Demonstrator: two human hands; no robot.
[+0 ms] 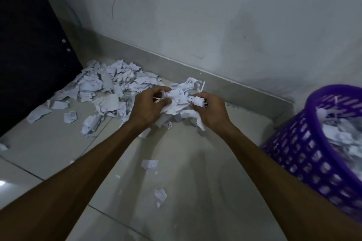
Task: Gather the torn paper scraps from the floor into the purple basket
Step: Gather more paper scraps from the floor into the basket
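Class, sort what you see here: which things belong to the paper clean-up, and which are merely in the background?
Part of the job:
- left hand and right hand, gripping a bundle of scraps
- scrap pile on the floor
- stray scraps
- purple basket, already holding paper

Just there:
- dark cabinet
- wall
- skirting

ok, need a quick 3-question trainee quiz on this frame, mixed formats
1. True or false: the purple basket already holds paper scraps.
2. Multiple choice: the bundle of scraps is held by A) the left hand alone, B) the right hand alone, C) both hands together.
3. Fill in: the big pile of scraps on the floor lies to the ____ of the hands, beside the dark panel.

Key:
1. True; white scraps show inside its rim.
2. C.
3. left.
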